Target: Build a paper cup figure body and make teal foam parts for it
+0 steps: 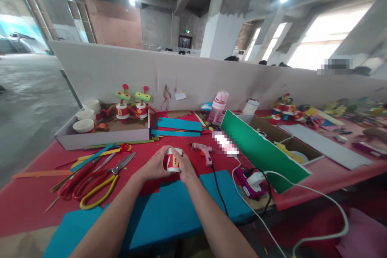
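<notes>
Paper cup (173, 162): red and white with a yellow label, held between my two hands over the bench (33, 207); I can't make out whether it touches the surface.
Left hand (157, 164): fingers curled part-way round the cup's left side, gripping it.
Right hand (186, 168): curved against the cup's right side, helping hold it.
Glue gun (204, 152): pink, lying just right of the cup, its black cord trailing toward me.
Scissors (123, 164): left of the cup, blades away from me, yellow handle nearest.
Blue sheets (169, 209): nearer me than the cup, under my forearms.
Box (104, 140): beyond the cup and to its left, holding white cups (84, 125) and two cup figures (122, 109).
Green board (260, 151): well right of the cup, past the glue gun.
Power strip (243, 181): purple, right of the cup and nearer me, with a white plug (255, 178) in it.
Pink bottle (219, 109): beyond the cup, to its right.
</notes>
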A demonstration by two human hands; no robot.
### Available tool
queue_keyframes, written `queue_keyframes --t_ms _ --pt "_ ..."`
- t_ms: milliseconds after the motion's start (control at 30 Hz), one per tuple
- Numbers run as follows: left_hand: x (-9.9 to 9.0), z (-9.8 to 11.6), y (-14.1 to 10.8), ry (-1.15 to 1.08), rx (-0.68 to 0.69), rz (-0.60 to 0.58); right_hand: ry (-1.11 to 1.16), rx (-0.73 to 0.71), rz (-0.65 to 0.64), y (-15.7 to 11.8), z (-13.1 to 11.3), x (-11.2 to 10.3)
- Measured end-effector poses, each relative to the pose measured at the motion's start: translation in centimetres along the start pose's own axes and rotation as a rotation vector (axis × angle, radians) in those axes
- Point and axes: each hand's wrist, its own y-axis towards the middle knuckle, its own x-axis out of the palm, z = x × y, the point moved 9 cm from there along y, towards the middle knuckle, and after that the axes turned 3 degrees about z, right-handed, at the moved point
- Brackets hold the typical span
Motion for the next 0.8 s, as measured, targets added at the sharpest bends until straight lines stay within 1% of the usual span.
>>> queue_keyframes --t_ms 167,233,367,433,567,633,733,800 --pt "0.1 -0.2 -0.1 0.02 0.019 -0.002 0.062 0.02 0.008 0.0 0.0 0.0" --pt "0.1 -0.3 -0.1 0.036 0.016 -0.003 0.015 0.006 0.007 0.0 -0.1 0.1" --pt "0.3 -0.3 -0.1 0.1 0.021 -0.003 -0.095 -0.085 0.1 -0.1 -0.9 -0.3" --pt "0.3 -0.1 -0.1 0.132 0.035 0.002 -0.143 -0.119 0.122 -0.2 -1.2 -0.4" --pt "0.0 -0.1 0.0 0.13 0.037 0.028 -0.181 -0.112 0.08 -0.2 -1.4 -0.1" --pt "-0.4 -0.2 0.0 0.074 0.011 0.044 -0.116 -0.06 0.043 -0.1 -1.1 0.1" --pt "-0.9 -0.2 0.0 -0.005 -0.021 0.064 0.046 0.03 -0.041 -0.4 -0.8 0.6" --pt "-1.0 -0.1 0.0 -0.018 -0.027 0.066 0.122 0.055 -0.072 -0.7 -0.8 0.8"
